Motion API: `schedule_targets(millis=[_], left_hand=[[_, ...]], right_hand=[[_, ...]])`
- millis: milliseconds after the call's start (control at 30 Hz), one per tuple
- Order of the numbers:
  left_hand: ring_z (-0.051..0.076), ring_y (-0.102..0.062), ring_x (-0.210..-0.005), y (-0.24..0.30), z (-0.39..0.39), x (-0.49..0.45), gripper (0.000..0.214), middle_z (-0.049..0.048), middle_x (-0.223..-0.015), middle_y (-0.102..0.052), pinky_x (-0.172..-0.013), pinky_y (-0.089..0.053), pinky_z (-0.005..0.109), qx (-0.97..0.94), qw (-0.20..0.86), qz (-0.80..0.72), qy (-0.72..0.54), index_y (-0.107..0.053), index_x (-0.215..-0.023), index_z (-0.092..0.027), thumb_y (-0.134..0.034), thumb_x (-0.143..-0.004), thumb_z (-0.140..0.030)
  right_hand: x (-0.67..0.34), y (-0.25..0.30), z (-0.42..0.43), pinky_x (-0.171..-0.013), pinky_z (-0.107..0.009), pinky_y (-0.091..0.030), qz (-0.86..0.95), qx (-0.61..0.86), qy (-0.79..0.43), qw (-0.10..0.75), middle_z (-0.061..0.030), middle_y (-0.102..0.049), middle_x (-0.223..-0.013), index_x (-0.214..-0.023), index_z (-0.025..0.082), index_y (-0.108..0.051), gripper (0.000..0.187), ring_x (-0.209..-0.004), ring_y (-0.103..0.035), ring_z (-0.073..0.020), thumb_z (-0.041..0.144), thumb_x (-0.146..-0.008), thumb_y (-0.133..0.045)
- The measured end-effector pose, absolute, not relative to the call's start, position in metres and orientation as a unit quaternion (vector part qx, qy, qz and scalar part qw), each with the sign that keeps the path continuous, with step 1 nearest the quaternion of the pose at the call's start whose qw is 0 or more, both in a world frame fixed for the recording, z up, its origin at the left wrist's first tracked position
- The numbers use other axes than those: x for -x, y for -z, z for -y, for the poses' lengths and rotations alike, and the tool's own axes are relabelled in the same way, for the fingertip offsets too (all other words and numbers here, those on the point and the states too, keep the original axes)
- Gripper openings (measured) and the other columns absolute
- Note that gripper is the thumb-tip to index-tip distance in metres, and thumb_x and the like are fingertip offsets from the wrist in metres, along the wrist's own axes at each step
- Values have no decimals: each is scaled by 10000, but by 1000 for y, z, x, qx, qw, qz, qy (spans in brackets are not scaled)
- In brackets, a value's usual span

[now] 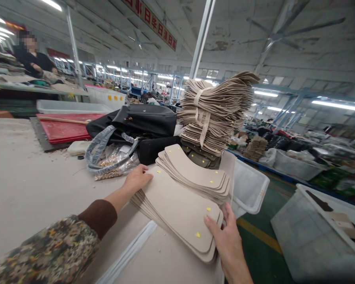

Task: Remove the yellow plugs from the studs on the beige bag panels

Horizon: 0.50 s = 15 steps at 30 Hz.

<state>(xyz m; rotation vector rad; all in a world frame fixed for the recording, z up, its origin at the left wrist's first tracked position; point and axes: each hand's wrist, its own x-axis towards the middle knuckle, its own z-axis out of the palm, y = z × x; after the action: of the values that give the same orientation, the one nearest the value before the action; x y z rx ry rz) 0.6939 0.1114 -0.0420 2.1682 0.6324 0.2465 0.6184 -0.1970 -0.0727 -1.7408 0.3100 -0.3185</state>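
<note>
A fanned stack of beige panels point(177, 203), with rounded corners and small yellow marks, lies near the table's right edge. My left hand point(137, 178) is closed on its far left edge, its thumb and part of its fingers showing. At the near right corner, my right hand point(229, 236) grips the stack, thumb on top and fingers around the side. Just beyond lies a second stack of similar curved panels point(192, 165). Behind that rises a tall pile of beige pieces point(215, 106), tied with strips.
Black bags point(144, 122) lie on the table point(26, 189) beside a clear packet of metal parts point(115, 161) and a red board point(68, 126). White bins point(251, 181) stand on the floor to the right. A person point(37, 59) is at a far left table.
</note>
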Motion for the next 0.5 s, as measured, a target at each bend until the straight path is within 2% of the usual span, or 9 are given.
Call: schedule_targets(millis=[167,300,367,500], left_hand=[[268,-614,-1051,40,-113,-678,411,100,-1115,-657,-881,-458,332,-860,422,-242,-152,-596,-1094,-171,-615,-764,-415],[275,-544,-1137,33,-108,-640,510,132,-1215,-583,-951,-430,360,-850,403,-242,-237,-523,-1174,-148,-560,-771,-457],[269,-586,-1008,33,-98,-612,437,99,-1090,-627,-863,-469,363,-844,419,-212,-258,-561,-1061,-177,-545,-753,-486],[232,-603,-806,35,-62,-559,207,20,-811,-661,-745,-477,329,-868,470,-97,-126,-596,-797,-232,-544,-737,-423]], right_hand=[[-618,67,198,-1071,-445,-381,-153,750,121,632,-131,-457,-1474,-1496,234,-331,1082,-1265,-515,-344,548,-582,-818],[-604,60,199,-1028,-452,-434,-131,737,152,646,-173,-372,-1518,-1517,195,-258,1034,-1264,-513,-350,586,-683,-728],[-589,60,199,-1066,-484,-390,-71,777,223,585,-162,-372,-1517,-1500,193,-288,935,-1298,-473,-356,546,-737,-697],[-559,72,196,-1119,-579,-252,164,866,340,326,-91,-405,-1501,-1273,288,-566,518,-1359,-363,-400,337,-777,-706]])
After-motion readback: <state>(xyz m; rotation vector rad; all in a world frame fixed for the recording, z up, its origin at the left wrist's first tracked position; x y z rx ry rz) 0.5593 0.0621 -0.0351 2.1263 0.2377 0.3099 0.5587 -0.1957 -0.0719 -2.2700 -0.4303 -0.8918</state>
